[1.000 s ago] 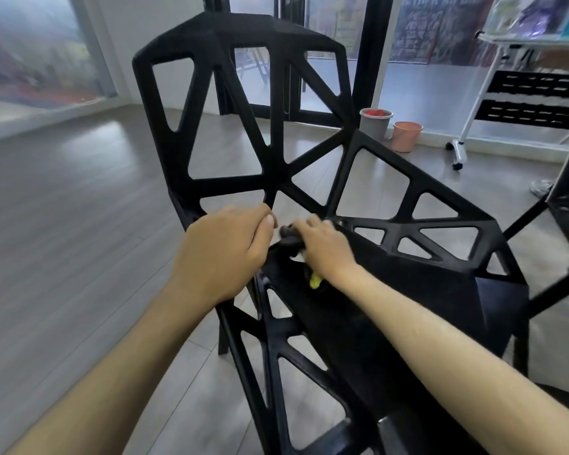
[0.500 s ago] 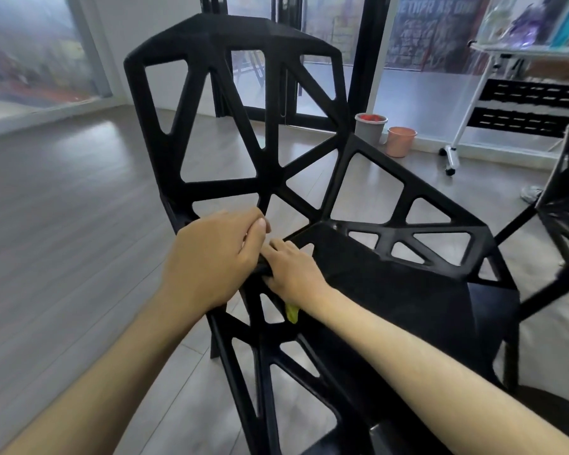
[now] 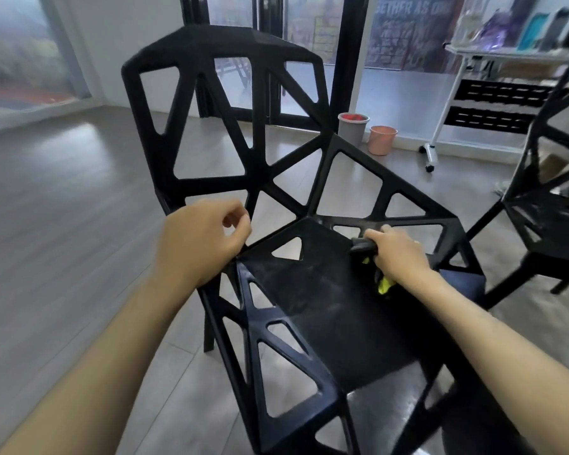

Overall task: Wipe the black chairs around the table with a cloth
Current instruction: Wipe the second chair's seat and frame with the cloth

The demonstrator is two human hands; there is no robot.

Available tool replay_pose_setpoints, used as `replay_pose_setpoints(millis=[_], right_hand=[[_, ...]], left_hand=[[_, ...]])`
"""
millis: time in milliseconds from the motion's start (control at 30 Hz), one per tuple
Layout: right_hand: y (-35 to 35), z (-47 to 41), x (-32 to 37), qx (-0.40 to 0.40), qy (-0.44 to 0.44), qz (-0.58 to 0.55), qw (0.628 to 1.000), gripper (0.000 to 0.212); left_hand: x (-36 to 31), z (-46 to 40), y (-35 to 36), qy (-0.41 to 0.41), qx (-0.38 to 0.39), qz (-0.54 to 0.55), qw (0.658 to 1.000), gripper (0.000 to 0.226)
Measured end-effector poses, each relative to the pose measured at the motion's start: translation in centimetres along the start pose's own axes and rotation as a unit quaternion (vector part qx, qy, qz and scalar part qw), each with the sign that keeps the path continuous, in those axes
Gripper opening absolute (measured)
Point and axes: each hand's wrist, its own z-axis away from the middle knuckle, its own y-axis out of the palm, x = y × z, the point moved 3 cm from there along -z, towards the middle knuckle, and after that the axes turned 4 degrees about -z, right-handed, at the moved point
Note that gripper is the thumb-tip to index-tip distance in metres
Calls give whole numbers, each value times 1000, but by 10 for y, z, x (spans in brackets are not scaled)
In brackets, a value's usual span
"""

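A black lattice chair (image 3: 326,307) stands right in front of me, its backrest (image 3: 217,47) at the far left. My right hand (image 3: 396,254) grips a dark cloth (image 3: 363,246) with a yellow-green part showing under the wrist. It presses the cloth onto the rear right of the seat, beside the side lattice. My left hand (image 3: 201,241) sits over the seat's rear left corner, fingers curled toward the thumb with nothing visible between them. A second black chair (image 3: 549,205) stands at the right edge.
A grey bucket (image 3: 352,128) and a pink bucket (image 3: 382,139) stand on the floor behind the chair. A white wheeled shelf cart (image 3: 440,126) stands at the back right. Black door frames and glass panels line the far wall. Grey wood floor stretches to the left.
My right hand has slid the cloth from the seat's rear left corner across to the rear right. My left hand has loosened its grip on the chair frame.
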Motion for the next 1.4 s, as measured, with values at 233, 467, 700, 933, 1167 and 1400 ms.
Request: replay_pose_setpoints(millis=[233,467,700,933,1167,1400], right_hand=[[-20,49,-51,-51,139,-34,988,33],[-33,31,-69,16,279,-235,931,44],[-34,18,-78,37,309,-242,919,60],[-38,32,-85,-15,338,-280,899,65],[-34,73,-51,-45,344,-281,895,61],[-27,135,9,-72,347,-296,887,37]], left_hand=[[4,-24,10,16,36,-3,999,16],[12,-46,16,41,72,17,996,26],[-23,51,13,-103,-61,158,980,30],[-54,101,26,-216,-55,204,953,62],[12,75,25,-153,-17,155,976,73],[95,34,25,-104,69,83,989,85]])
